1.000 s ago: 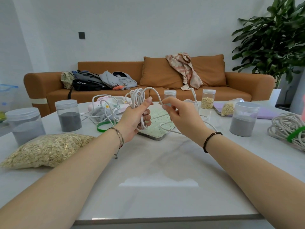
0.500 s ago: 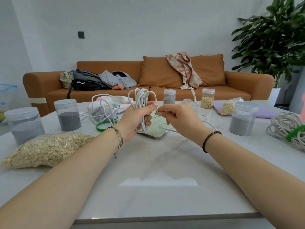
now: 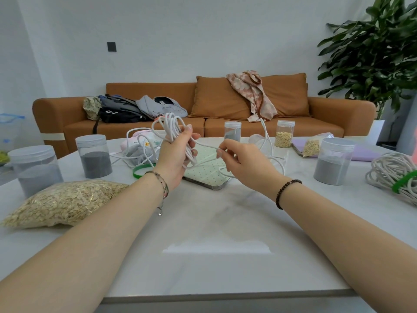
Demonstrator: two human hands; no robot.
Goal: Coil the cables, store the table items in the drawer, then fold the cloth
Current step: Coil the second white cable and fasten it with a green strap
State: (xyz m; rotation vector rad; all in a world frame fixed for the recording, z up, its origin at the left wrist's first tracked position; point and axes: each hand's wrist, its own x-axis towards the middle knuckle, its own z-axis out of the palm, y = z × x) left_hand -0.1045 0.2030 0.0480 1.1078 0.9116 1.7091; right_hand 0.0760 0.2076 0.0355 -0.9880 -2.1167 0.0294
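While the white cable (image 3: 173, 129) sits bunched in loops above the table (image 3: 214, 222), the left hand (image 3: 178, 152) grips the bundle; right hand (image 3: 243, 159) pinches its loose strand beside it; dotted tablet (image 3: 207, 170) lies underneath.

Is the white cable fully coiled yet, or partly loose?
Partly coiled: the white cable has several loops gripped in the left hand, but a loose length runs to the right hand and trails over the table.
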